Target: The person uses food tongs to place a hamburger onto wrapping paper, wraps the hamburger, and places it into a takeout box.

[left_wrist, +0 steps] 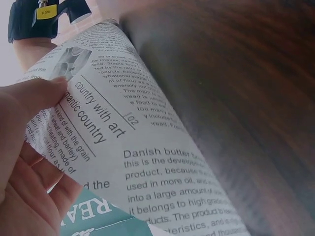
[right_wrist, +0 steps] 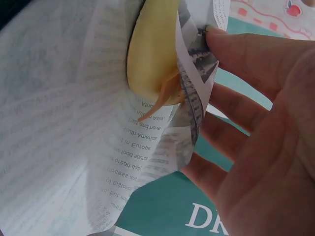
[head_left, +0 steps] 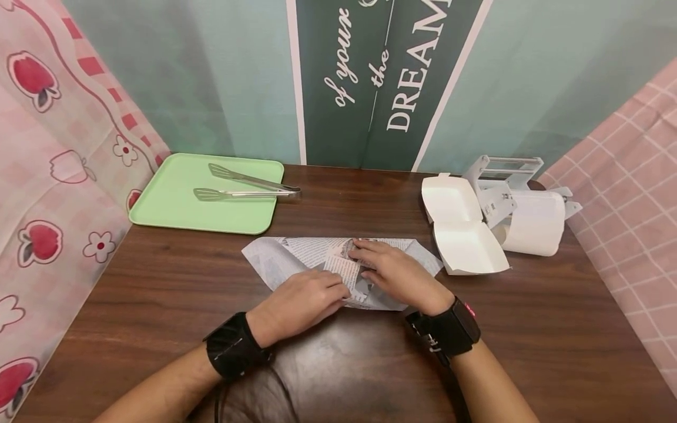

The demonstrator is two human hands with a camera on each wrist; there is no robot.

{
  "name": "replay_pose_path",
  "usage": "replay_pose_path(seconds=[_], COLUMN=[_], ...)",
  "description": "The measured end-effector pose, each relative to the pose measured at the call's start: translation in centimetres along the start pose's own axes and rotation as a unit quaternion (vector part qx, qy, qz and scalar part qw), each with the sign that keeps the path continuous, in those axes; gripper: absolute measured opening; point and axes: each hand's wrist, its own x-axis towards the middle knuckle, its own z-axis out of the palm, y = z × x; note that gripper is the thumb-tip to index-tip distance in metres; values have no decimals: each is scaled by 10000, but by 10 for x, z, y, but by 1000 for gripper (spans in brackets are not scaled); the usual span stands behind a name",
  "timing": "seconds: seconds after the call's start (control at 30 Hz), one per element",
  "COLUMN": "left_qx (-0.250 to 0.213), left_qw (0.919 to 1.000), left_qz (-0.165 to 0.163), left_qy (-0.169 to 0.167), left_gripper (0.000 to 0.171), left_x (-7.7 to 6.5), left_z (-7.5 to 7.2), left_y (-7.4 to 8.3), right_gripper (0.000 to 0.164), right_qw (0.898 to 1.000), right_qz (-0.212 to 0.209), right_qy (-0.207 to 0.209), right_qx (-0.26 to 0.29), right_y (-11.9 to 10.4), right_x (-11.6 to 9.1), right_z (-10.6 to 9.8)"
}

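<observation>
Apparently, wrapping is the step in hand: what looks like a bread roll [right_wrist: 153,49] with an orange strip [right_wrist: 169,90] at its end lies inside the newsprint-patterned wrapping paper [head_left: 304,252] on the worktop [head_left: 169,294]. The left hand [head_left: 302,301] has a narrow grip, pinching a paper edge between thumb and fingers; the right hand [head_left: 404,275] likewise pinches an edge beside the bread roll. The next move probably calls for drawing that flap snugly over without tearing it.

Left fingers [head_left: 334,279] pinching, right fingers [head_left: 372,247] apparently likewise, forearms [head_left: 164,385] slanted
</observation>
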Motion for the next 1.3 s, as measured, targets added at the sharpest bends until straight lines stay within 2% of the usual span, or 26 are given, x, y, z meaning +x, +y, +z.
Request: replay_pose_path(seconds=[0.17, 0.37, 0.43, 0.53, 0.67, 0.87, 0.93, 1.1, 1.2, 1.3], left_qx=[23, -73, -31, -54, -163, -464, -603, -838, -916, -1141], left_qw=[9996, 9982, 9979, 9974, 9959, 9905, 9876, 9800, 9758, 9685], left_qz=[-180, -434, -459, -507, -742, -1282, -1445, -1806, -1985, -2213], left_qy=[237, 404, 457, 512, 493, 164, 68, -3, 2, 6], left_gripper=[10, 6, 6, 5, 8, 12, 14, 19, 21, 22], left_x=[4, 13, 14, 15, 16, 21, 22, 23, 23, 24], left_z=[-4, -7, -8, -7, -5, 3, 6, 14, 16, 18], left_y=[-3, -8, -10, -12, -14, -22, -25, -33, -36, -38], right_gripper=[43, 25, 23, 32, 49, 54, 62, 88, 88, 85], right_qw=[9999, 9983, 9976, 9953, 9912, 9886, 9881, 9926, 9950, 9950], right_qz=[-100, -189, -105, 195, 585, 930, 1034, 818, 643, 684], right_qy=[48, 93, 67, 39, -7, -258, -310, -310, -268, -242], right_qx=[118, 538, 678, 944, 1184, 1155, 1098, 844, 720, 685], right_y=[1, 4, 5, 4, 2, -2, -2, -1, -1, -1], right_x=[0, 0, 0, 0, -2, -4, -4, -2, -1, 0], right_z=[-2, -5, -6, -9, -13, -17, -16, -12, -10, -9])
